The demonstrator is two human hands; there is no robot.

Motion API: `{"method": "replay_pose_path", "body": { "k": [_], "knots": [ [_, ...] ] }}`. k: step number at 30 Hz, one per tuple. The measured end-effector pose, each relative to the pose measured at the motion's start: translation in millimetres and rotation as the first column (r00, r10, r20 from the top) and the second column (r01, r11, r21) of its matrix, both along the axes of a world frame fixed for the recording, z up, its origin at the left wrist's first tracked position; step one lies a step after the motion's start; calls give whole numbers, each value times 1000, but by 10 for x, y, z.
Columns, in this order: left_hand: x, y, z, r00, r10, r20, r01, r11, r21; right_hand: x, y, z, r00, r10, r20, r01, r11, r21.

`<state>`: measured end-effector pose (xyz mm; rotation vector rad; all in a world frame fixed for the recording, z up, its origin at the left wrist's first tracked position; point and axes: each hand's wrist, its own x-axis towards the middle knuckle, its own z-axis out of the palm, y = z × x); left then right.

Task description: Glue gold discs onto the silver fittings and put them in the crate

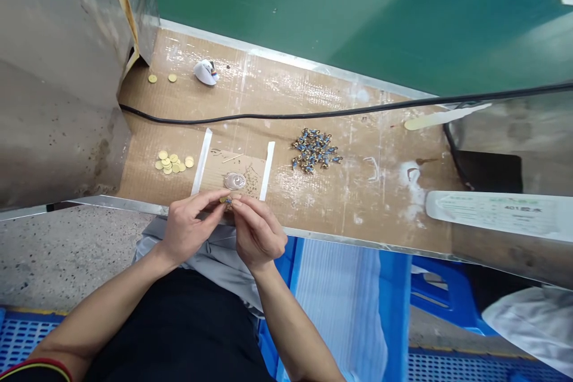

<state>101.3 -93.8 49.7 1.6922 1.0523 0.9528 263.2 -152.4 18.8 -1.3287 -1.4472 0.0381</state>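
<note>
My left hand (188, 227) and my right hand (257, 233) meet at the near edge of the cardboard-covered bench (358, 191). Their fingertips pinch a tiny gold and blue piece (226, 199) between them. Just beyond the fingers lies a small clear round lid or dish (235, 181) between two white strips (201, 161). A pile of several gold discs (172, 162) sits to the left. A heap of small blue and gold charms (314, 150) lies to the right.
A black cable (313, 114) runs across the bench. Two loose gold discs (162, 78) and a small white swan-like figure (206, 71) lie at the back left. A white glue tube (496, 213) lies at the right. A green belt (358, 12) runs behind.
</note>
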Motion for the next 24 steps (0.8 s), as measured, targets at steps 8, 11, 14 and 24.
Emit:
{"method": "replay_pose_path", "body": {
  "k": [8, 11, 14, 24],
  "knots": [
    [11, 7, 6, 1000, 4, 0, -4, 1000, -4, -18, 12, 6, 1000, -19, 1, 19, 1000, 0],
    [11, 9, 19, 1000, 5, 3, -5, 1000, 2, -18, 15, 3, 1000, -14, -7, 14, 1000, 0],
    [9, 10, 25, 1000, 1, 3, -1, 1000, 21, -11, 6, -15, 1000, -16, 3, 16, 1000, -2],
    [41, -19, 19, 996, 7, -87, 9, 982, 187, 13, -20, -38, 999, -4, 44, 4, 1000, -1]
  ]
}}
